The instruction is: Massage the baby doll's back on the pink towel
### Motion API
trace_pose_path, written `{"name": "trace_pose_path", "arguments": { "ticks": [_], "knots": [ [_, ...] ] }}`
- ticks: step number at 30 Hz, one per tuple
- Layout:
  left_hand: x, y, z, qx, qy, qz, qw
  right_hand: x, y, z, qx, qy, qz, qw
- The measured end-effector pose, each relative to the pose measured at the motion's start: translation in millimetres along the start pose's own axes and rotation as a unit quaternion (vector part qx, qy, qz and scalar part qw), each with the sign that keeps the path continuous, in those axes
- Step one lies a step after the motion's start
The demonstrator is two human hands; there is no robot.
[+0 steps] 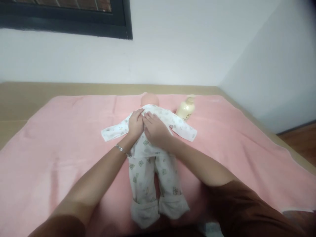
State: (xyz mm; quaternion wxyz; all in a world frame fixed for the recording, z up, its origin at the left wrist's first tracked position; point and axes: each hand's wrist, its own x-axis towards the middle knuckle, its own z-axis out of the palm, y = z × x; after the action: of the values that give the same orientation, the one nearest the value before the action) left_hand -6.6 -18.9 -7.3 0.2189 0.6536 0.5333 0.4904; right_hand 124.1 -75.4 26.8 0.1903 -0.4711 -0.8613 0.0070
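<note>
A baby doll lies stretched out on a pink towel, its bald head [149,99] at the far end and its face not visible. It wears a white patterned long-sleeved top [145,149] and matching trousers [143,174] with turned-up cuffs. My left hand [135,124] rests on the left side of the doll's torso, fingers extended toward the shoulder. Flat on the middle of the torso lies my right hand [156,129], its fingertips close to my left hand. Both palms are hidden against the cloth. The doll's sleeves spread out to either side.
A cream pump bottle [186,109] stands beyond the doll's right-hand sleeve. The pink towel [74,138] covers most of a tan surface [103,88] that meets a white wall [172,49]. A dark window frame [98,28] is at the upper left.
</note>
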Motion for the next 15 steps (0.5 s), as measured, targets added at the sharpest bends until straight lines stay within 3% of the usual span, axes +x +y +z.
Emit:
{"name": "trace_pose_path", "arguments": {
  "ticks": [5,8,12,15],
  "knots": [
    [1,3,1,0.027,-0.008,0.014,1.0,19,45,-7,0.058,-0.022,0.062,0.996],
    [1,4,1,0.025,-0.006,0.013,1.0,15,42,-7,0.03,-0.008,0.103,0.994],
    [0,3,1,0.02,-0.004,0.01,1.0,1,13,-4,-0.027,0.009,0.041,0.999],
    [0,2,0,0.025,-0.007,0.015,1.0,1,9,-5,-0.014,0.0,-0.013,1.0]
  ]
}}
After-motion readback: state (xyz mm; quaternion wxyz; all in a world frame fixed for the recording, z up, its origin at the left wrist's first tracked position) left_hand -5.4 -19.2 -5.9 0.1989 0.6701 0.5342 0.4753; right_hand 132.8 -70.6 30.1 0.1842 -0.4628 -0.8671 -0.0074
